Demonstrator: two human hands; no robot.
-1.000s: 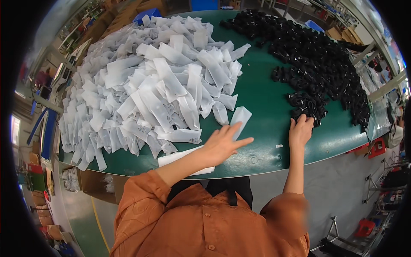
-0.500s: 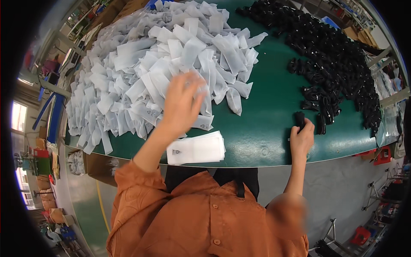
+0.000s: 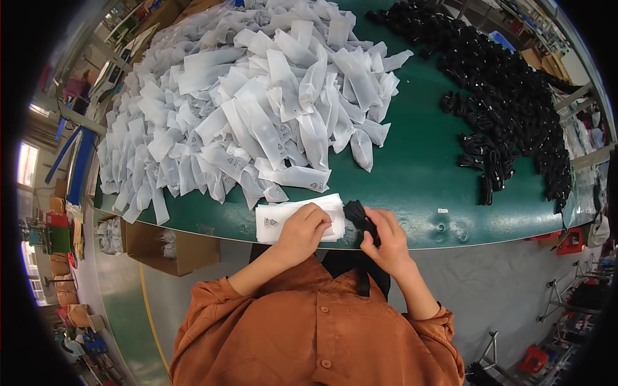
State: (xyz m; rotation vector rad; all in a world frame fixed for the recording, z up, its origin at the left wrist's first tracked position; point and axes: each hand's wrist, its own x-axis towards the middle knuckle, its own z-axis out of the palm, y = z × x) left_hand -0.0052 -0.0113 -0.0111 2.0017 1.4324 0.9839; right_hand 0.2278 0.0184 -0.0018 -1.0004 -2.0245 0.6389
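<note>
Close to the table's front edge lies a flat stack of white translucent bags (image 3: 273, 222). My left hand (image 3: 301, 233) rests over the right part of this stack, thumb and fingers pinched together at the open end of the top bag. Just right of the stack, my right hand (image 3: 388, 243) grips a coiled black cable (image 3: 358, 215) between thumb and fingers. The cable's end points toward the bags but stays outside them. A large heap of filled white bags (image 3: 257, 96) spreads beyond my left hand.
Many black coiled cables (image 3: 508, 96) lie piled along the right side of the green table (image 3: 418, 154). A small white piece (image 3: 442, 211) sits on the table near the right. Below the left edge stands an open cardboard box (image 3: 193, 251) with white bags inside.
My left hand has come down from the filled heap to the bag stack and pinches there. My right hand has moved left, bringing the black cable beside the stack.
</note>
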